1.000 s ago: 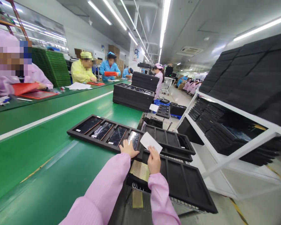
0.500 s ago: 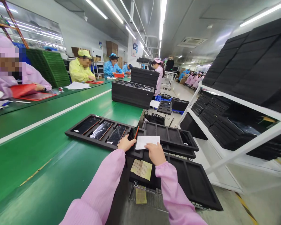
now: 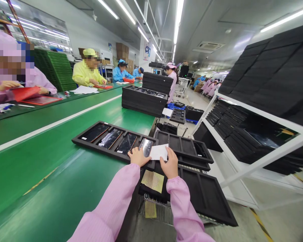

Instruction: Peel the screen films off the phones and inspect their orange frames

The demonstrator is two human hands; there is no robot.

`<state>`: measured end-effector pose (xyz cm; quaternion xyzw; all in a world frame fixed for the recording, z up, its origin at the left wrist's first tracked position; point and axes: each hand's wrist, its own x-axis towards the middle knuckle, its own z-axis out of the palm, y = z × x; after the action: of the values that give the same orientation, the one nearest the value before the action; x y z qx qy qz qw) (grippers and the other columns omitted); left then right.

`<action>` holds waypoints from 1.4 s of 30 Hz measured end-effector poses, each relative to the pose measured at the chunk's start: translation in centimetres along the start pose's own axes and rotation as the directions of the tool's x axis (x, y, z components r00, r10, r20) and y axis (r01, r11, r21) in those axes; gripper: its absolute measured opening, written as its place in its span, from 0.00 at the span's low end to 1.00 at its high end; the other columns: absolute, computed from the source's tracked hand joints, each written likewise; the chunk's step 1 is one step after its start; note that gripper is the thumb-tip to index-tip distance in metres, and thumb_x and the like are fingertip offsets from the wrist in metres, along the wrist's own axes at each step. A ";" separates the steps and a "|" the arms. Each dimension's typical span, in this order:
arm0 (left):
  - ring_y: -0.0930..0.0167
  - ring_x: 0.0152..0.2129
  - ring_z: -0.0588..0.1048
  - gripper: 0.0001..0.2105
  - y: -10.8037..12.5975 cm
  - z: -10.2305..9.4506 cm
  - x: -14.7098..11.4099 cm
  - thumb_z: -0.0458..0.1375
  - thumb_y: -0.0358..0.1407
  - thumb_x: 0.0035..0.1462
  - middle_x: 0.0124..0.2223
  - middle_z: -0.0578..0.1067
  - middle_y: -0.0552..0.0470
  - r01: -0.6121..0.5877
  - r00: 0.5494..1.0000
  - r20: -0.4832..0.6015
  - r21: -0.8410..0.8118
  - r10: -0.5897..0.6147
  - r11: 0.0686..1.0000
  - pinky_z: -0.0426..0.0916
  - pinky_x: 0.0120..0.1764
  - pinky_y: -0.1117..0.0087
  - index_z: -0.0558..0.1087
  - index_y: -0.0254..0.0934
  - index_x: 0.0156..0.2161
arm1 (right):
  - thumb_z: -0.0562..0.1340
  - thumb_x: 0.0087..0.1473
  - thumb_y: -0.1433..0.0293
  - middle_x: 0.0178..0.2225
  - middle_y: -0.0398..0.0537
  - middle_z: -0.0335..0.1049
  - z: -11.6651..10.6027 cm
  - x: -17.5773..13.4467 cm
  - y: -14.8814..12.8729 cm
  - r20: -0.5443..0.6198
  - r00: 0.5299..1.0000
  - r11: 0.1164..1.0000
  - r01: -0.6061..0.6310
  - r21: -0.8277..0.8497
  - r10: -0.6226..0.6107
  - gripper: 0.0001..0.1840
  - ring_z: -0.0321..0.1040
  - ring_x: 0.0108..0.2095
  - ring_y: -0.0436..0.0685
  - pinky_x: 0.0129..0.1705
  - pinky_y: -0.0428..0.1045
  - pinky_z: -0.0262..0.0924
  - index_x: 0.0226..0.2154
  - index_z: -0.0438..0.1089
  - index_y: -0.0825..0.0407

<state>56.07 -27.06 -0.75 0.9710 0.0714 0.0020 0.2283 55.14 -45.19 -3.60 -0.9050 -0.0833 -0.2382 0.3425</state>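
Observation:
My left hand (image 3: 138,157) has its thumb and fingers around the lower end of a phone (image 3: 146,146), whose glossy screen faces up and reflects light. That phone is at the right-end slot of a black foam tray (image 3: 77,139); whether it rests fully in the slot I cannot tell. Three more dark-screened phones, one of them (image 3: 126,144) beside my left hand, lie in the other slots. My right hand (image 3: 169,163) grips a white sheet (image 3: 158,152), paper or a wipe, between thumb and fingers. The sheet's left edge meets the phone's right side.
Black slotted trays (image 3: 204,191) sit on a wire cart to the right, near a yellowish printed card (image 3: 153,180). Stacked trays (image 3: 143,101) stand farther along the green belt (image 3: 65,188). A white rack (image 3: 262,114) with black stacks is at right. Co-workers sit across the belt.
The phone has turned from edge-on to screen-up at the tray slot. My right hand has changed its grip on the white sheet, now holding its right edge.

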 end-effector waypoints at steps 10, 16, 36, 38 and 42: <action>0.54 0.61 0.60 0.32 -0.5 1.0 -0.2 0.58 0.48 0.52 0.62 0.65 0.35 -0.089 0.993 -0.085 -0.038 0.085 0.995 0.41 0.64 0.44 0.64 0.35 0.60 | 0.60 0.47 0.66 0.41 0.59 0.75 4.4 -1.4 4.9 -0.015 0.922 0.913 -0.382 0.140 0.388 0.42 0.74 0.37 0.60 0.44 0.55 0.68 0.63 0.54 0.61; 0.57 0.63 0.59 0.28 -0.5 0.8 0.2 0.52 0.44 0.60 0.64 0.64 0.37 -0.150 0.979 -0.164 -0.184 0.120 0.972 0.41 0.66 0.43 0.59 0.35 0.63 | 0.57 0.44 0.66 0.41 0.59 0.75 3.4 -7.0 4.4 -0.001 0.933 0.921 -0.356 0.157 0.361 0.23 0.73 0.45 0.66 0.51 0.61 0.64 0.44 0.73 0.56; 0.58 0.59 0.67 0.25 -33.3 -7.8 -36.2 0.50 0.51 0.59 0.60 0.70 0.43 0.281 0.440 -0.517 -0.698 -0.735 0.659 0.58 0.63 0.49 0.68 0.40 0.55 | 0.54 0.56 0.76 0.30 0.45 0.73 9.5 -14.4 -20.8 0.339 0.455 0.508 0.326 0.797 -0.824 0.12 0.71 0.31 0.53 0.33 0.47 0.65 0.33 0.72 0.49; 0.58 0.59 0.67 0.25 -32.4 -7.7 -42.9 0.52 0.53 0.55 0.58 0.72 0.45 0.251 0.228 -0.463 -0.822 -0.856 0.511 0.60 0.63 0.51 0.71 0.40 0.51 | 0.54 0.58 0.72 0.29 0.45 0.73 11.6 -13.6 -24.7 0.493 0.269 0.556 0.267 0.787 -0.827 0.12 0.70 0.29 0.52 0.32 0.46 0.63 0.31 0.73 0.50; 0.53 0.52 0.74 0.22 -26.5 -5.6 -53.2 0.57 0.54 0.46 0.48 0.80 0.48 0.263 -0.231 -0.404 -0.902 -0.885 0.343 0.66 0.57 0.47 0.77 0.43 0.41 | 0.55 0.57 0.67 0.32 0.44 0.73 14.3 -16.7 -33.0 0.564 -0.179 0.516 0.251 0.819 -0.806 0.12 0.68 0.30 0.52 0.34 0.47 0.62 0.35 0.75 0.49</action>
<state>-0.46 -8.56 -5.99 0.4490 0.6711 0.4819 0.3403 35.57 -10.78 -1.95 -0.5822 -0.7161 0.2943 0.2484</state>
